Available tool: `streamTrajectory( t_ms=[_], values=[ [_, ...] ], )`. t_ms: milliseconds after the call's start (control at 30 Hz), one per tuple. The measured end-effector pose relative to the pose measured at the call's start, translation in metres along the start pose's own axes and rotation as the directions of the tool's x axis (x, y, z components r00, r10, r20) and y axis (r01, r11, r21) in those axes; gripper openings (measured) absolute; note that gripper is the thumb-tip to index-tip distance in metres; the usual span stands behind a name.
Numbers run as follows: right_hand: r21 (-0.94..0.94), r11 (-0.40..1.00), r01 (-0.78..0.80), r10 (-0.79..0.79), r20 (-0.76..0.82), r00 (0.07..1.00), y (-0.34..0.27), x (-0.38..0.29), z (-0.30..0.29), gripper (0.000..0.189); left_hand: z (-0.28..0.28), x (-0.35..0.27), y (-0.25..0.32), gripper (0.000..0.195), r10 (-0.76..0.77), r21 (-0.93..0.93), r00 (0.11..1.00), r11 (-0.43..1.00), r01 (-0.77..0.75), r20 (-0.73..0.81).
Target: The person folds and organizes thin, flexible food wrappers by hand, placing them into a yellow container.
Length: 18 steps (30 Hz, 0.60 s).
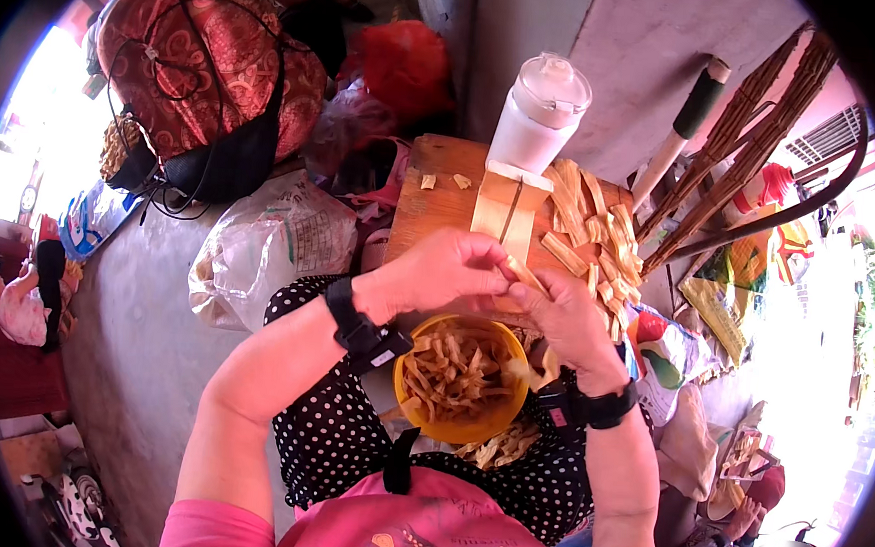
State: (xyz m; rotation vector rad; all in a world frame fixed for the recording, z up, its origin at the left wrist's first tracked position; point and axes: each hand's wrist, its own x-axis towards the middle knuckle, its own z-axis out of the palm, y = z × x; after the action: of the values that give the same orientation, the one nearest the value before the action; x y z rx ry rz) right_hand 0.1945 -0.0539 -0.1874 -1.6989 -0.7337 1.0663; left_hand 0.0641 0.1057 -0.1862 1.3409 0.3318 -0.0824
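Note:
Between my left hand (456,271) and my right hand (566,315) is a short, folded strip of tan dried plant material (527,276), pinched by the fingers of both. The hands are above the near edge of a small wooden table (438,209). Just beyond them on the table stands a wooden block with a dark slot (513,203). More tan strips (612,243) lie heaped on the table's right side. Below my hands, between the knees, a yellow bucket (400,391) holds many curled strips (461,373).
A white lidded cup (537,118) stands at the table's back. To the right lean a wooden handle (670,152) and bundled stalks (745,153). A white plastic sack (274,241) and a red patterned bag (217,64) are at left. Another person (721,546) is at lower right.

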Motion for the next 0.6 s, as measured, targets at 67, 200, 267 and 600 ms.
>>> streamTrajectory(
  t_ms=[67,200,267,600],
  values=[
    [0.135,0.991,0.01,-0.015,0.035,0.999,0.006,-0.011,0.008,0.022,0.01,-0.011,-0.004,0.017,0.06,-0.033,0.997,0.998,-0.062,-0.037],
    [0.113,0.993,0.047,-0.041,-0.055,0.998,0.014,-0.04,0.019,0.017,0.026,-0.046,-0.013,0.03,-0.011,0.071,0.994,0.997,0.019,-0.106],
    [0.136,0.989,0.058,-0.055,-0.027,0.998,0.014,-0.053,0.024,0.018,0.036,-0.058,-0.022,0.04,-0.071,0.06,0.991,0.995,0.078,-0.117],
    [0.391,0.921,0.004,-0.009,0.011,1.0,0.025,-0.102,0.04,0.021,0.049,-0.08,-0.049,0.03,0.27,0.316,0.937,0.929,-0.193,-0.222]
  ],
)
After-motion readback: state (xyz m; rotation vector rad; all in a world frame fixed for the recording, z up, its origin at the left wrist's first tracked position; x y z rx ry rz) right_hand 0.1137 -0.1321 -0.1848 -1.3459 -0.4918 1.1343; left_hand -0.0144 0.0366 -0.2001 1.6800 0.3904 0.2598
